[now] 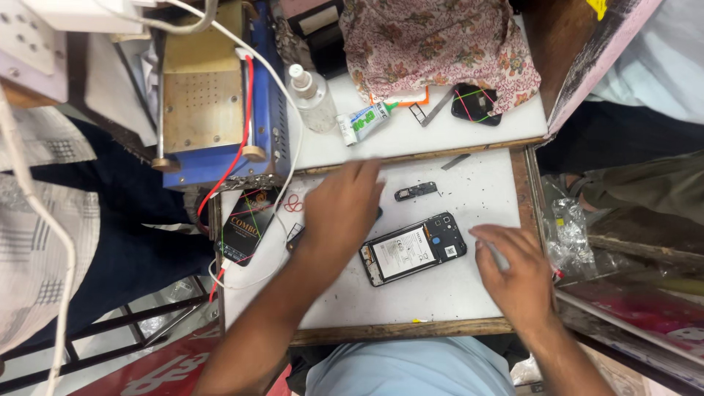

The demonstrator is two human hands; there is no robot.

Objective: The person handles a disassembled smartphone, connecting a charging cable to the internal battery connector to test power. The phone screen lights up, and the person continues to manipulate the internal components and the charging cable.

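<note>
The left hand (341,209) lies spread, palm down, on the white tabletop (411,293), hiding whatever is beneath, just left of the opened phone (413,249), while the right hand (513,268), fingers curled, grips something I cannot tell.

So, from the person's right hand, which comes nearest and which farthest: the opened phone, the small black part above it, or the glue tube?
From the right hand:
1. Opened phone, just to its left.
2. Small black part, farther up the table.
3. Glue tube, on the upper board, farthest.
</note>
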